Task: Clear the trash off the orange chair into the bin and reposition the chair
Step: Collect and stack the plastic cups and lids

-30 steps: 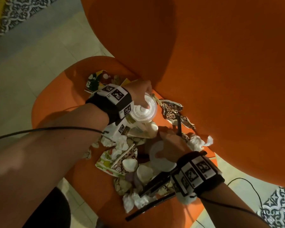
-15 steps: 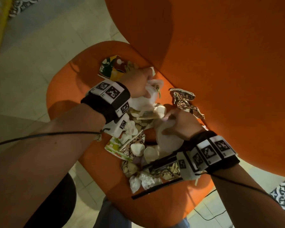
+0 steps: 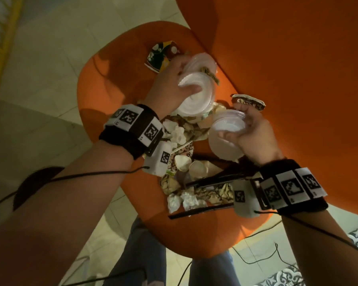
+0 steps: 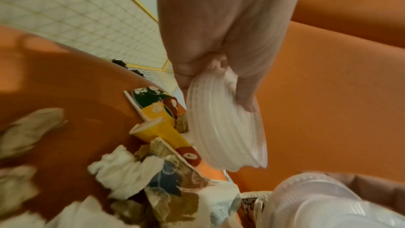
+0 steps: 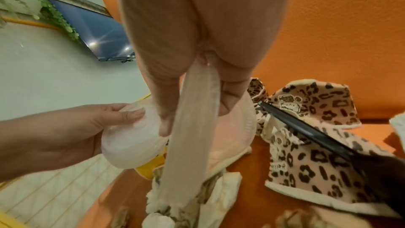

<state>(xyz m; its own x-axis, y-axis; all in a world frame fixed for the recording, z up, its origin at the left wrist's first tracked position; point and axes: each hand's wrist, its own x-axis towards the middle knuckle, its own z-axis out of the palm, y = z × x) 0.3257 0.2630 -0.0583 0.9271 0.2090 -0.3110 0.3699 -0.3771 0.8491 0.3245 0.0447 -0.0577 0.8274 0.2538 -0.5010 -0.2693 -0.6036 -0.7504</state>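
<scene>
Presently the person stands over the bright orange moulded chair (image 3: pixel 116 83), both hands lifted just above the litter heaped on its seat. The left hand (image 3: pixel 170 83) curls its thumb and fingers round a stack of ribbed white plastic cup lids (image 3: pixel 196 87), tipped on edge near the seat's back corner; the left wrist view shows the thumb pressing one face of the stack and a finger hooked over its rim, a grip that likely keeps the loose lids from fanning apart. The right hand (image 3: pixel 254 133) clasps a translucent plastic cup with a lid (image 3: pixel 227 133), held a little lower and just beside the left hand's load, the two near but not touching. Gathering the plastic pieces in both hands at once probably saves a trip, and holding them close together suggests they may be nested before being carried off. Beneath the hands the trash remains on the seat: crumpled white tissues (image 3: pixel 184 200), a flattened colourful printed paper cup (image 3: pixel 161 55) at the far side, leopard-print paper cups (image 5: pixel 315 103) crushed against the backrest, and thin black straws or sticks (image 3: pixel 196 211) lying across the near edge. No bin shows in any view, so where the load must go cannot be told. The clearing seems at an early stage, with most of the pile untouched and the chair not yet moved; light tissues could scatter if the pile is brushed.
</scene>
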